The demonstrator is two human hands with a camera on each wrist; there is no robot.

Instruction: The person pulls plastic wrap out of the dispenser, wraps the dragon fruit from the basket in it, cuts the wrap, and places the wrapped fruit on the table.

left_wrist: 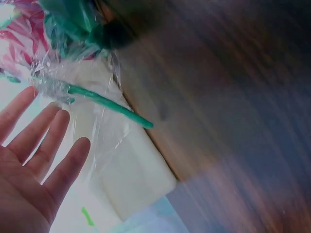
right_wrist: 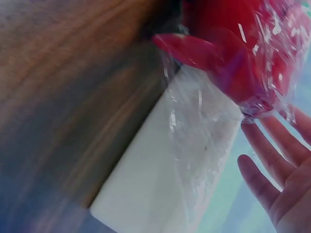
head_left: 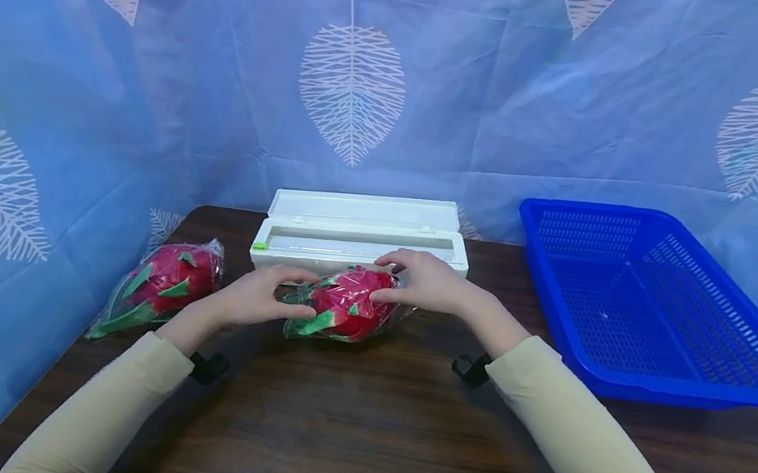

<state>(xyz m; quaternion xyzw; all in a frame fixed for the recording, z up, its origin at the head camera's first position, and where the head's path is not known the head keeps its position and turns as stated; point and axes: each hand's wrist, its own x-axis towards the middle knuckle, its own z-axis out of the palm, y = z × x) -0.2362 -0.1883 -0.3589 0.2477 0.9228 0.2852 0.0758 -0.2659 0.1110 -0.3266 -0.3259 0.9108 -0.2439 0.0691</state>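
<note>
A red dragon fruit (head_left: 353, 304) with green scales, wrapped in clear plastic film, is between my two hands in front of the white box. My left hand (head_left: 265, 294) is at its leafy left end, thumb in front and fingers behind. In the left wrist view the fingers (left_wrist: 51, 141) are spread and nearly straight, fingertips right at the film. At the right end is my right hand (head_left: 427, 283), its thumb on the fruit's front. The right wrist view shows those fingers (right_wrist: 272, 150) extended, with tips by the gathered film. Loose film (right_wrist: 189, 126) hangs from this end.
Behind the fruit stands a long white cling film box (head_left: 369, 205) with its lid raised. A second wrapped dragon fruit (head_left: 176, 281) lies left on the dark wooden table (head_left: 343, 442). A blue mesh basket (head_left: 640, 308) stands at the right. Blue leaf-patterned cloth (head_left: 434, 94) hangs behind.
</note>
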